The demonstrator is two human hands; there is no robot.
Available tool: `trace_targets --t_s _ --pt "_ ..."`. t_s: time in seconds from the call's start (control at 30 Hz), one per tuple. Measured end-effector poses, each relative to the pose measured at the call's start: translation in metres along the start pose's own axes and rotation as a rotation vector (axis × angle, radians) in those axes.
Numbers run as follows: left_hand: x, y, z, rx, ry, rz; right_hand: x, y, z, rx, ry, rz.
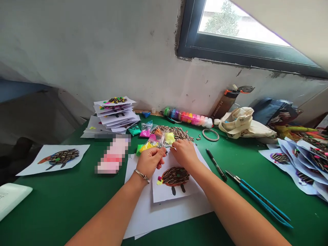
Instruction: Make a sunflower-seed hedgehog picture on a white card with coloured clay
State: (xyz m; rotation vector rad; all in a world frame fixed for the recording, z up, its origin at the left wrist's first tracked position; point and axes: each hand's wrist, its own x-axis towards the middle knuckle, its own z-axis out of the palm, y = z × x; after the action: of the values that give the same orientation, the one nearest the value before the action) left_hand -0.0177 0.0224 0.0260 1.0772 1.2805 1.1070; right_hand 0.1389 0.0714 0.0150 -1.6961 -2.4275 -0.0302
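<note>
The left hand and right hand pinch a clear plastic bag between thumbs and fingertips at centre frame, with yellow modelling clay showing through. The bag should be light, thin and slippery, best held by its edge, while the clay should give softly. Beneath the hands lies a paper card bearing a sunflower-seed picture. Loose sunflower seeds lie just beyond on the green table. Stacked seed cards sit upper left, blue-handled scissors lower right.

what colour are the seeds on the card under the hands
Sunflower seeds: black with pale stripes, head view.
</note>
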Motion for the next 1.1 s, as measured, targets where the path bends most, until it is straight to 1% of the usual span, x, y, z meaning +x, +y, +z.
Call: trace_targets --t_s 0.27,0.43,0.5,0.6,0.63,0.67,0.7,0.73,0.83,0.93,1.1 --pt "0.000 0.001 0.003 0.032 -0.009 -0.013 0.004 -0.002 0.008 0.005 -0.031 -0.003" --pt "0.001 -0.002 0.002 0.044 -0.014 -0.013 0.006 -0.001 0.001 0.085 -0.015 -0.006" --pt "0.002 -0.003 0.001 0.043 -0.004 -0.010 -0.003 0.003 -0.005 0.136 -0.002 -0.012" --pt "0.003 -0.005 0.002 0.049 -0.011 -0.005 -0.029 0.011 -0.014 0.291 -0.008 -0.023" --pt "0.003 -0.006 0.003 0.053 -0.020 -0.003 -0.039 0.013 -0.015 0.468 -0.008 0.000" --pt "0.003 -0.007 0.004 0.056 -0.030 -0.001 -0.048 0.014 -0.015 0.597 -0.001 0.019" --pt "0.003 -0.008 0.004 0.058 -0.040 0.000 -0.057 0.014 -0.014 0.655 0.009 0.025" --pt "0.003 -0.009 0.005 0.060 -0.048 0.001 -0.063 0.014 -0.013 0.666 0.016 0.020" --pt "0.002 -0.010 0.006 0.066 -0.056 -0.001 -0.074 0.008 -0.009 0.518 0.037 -0.032" --pt "0.002 -0.010 0.005 0.071 -0.053 0.002 -0.075 0.001 -0.007 0.422 0.049 -0.072" --pt "0.003 -0.011 0.005 0.076 -0.053 0.003 -0.076 0.000 -0.006 0.388 0.038 -0.098"
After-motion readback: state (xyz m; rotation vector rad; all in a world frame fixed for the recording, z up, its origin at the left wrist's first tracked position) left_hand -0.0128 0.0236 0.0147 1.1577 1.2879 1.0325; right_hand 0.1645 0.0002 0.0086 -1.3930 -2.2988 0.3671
